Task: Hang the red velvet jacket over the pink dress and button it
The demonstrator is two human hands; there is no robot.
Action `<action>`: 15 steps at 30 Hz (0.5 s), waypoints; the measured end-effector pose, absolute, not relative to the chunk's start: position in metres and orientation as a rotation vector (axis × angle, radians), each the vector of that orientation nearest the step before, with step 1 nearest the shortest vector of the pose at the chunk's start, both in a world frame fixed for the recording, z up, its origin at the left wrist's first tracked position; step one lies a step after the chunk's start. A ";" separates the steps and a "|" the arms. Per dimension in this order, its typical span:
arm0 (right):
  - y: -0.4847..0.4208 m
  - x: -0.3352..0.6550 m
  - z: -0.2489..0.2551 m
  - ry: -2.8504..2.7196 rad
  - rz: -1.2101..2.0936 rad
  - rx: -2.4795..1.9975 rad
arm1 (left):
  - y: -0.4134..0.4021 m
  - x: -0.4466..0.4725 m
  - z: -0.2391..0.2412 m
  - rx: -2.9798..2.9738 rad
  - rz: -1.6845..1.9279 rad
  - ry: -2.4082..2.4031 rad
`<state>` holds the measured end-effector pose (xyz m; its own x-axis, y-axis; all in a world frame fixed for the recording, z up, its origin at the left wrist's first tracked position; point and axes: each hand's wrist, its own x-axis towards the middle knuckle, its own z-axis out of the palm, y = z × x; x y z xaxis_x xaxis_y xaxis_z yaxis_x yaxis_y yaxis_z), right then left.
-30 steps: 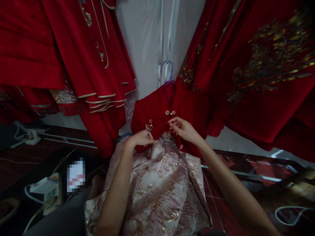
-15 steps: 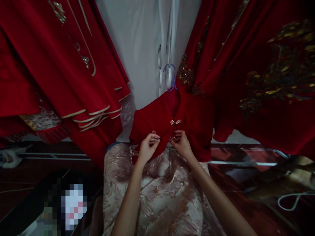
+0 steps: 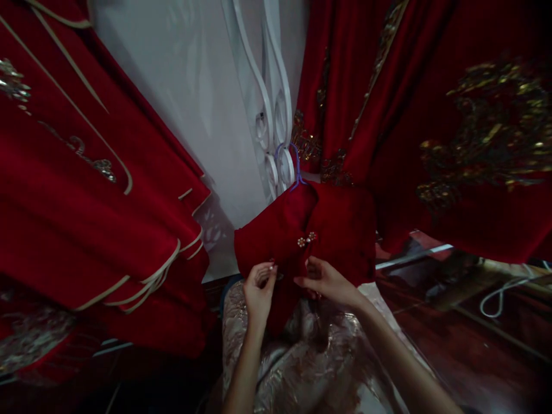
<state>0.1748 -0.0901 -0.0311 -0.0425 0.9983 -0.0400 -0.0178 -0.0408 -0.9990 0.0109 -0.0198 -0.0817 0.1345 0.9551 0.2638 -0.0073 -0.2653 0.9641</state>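
A short red jacket (image 3: 345, 221) hangs on a purple hanger (image 3: 297, 167); its lower part lies over pale brocade fabric (image 3: 314, 356). At the upper front, a beaded flower clasp (image 3: 307, 239) joins the two edges. Below it and to the left, my left hand (image 3: 260, 290) pinches a small shiny fastening on the jacket front between thumb and fingertips. My right hand (image 3: 330, 282) is closed with bent fingers at the opposite front edge, its thumb pointing left. What lies under the right fingers is mostly hidden. A gap separates the hands.
Red garments with pale piping (image 3: 150, 230) hang at left. At right hangs a red garment with gold sequin embroidery (image 3: 487, 132). White scrolled metalwork (image 3: 280, 109) stands behind the hanger against a pale wall (image 3: 181, 103). A white cord (image 3: 495, 305) loops low at right.
The view has shifted and tilted, so the jacket sits lower in it. Both hands remain at the jacket front; the right thumb reaches further left from the fingers.
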 end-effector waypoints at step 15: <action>-0.069 0.190 -0.064 -1.359 0.723 -1.317 | -0.050 0.058 -0.095 1.327 1.398 1.098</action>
<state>0.1899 -0.0686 -0.0638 0.1691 0.9483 0.2686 0.3075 0.2082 -0.9285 0.0584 -0.0504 -0.0954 -0.0292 0.9773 0.2098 -0.0279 -0.2106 0.9772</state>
